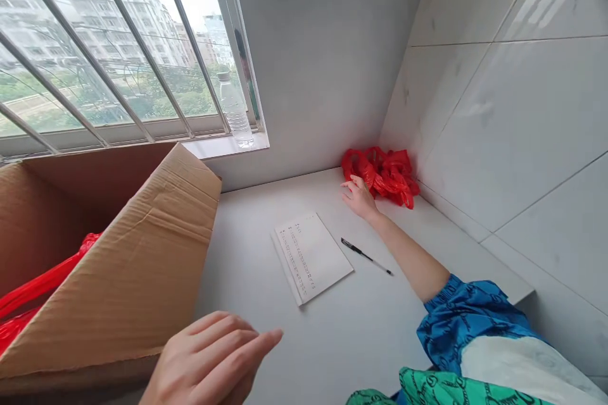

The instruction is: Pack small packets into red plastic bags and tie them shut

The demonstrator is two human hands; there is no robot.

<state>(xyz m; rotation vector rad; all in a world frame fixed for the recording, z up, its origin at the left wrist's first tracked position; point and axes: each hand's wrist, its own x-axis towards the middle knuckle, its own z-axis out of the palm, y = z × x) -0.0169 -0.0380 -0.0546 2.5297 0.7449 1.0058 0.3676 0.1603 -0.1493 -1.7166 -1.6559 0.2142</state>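
Observation:
My right hand reaches across the white tabletop to the front edge of a crumpled heap of red plastic bags. Its fingers are spread and slightly bent, with nothing seen between them; whether the fingertips touch the bags I cannot tell. Low in the head view, my left hand hovers near the cardboard box, back upward. Its fingers are loosely bent and no object shows in it; the palm is hidden. Between the hands lie a white notebook with small printed or written marks and a black pen, uncapped at one end.
Inside the open box on the left is more red plastic. A clear bottle stands on the sill of the barred window. Grey wall bounds the table behind, and white tiles rise on the right.

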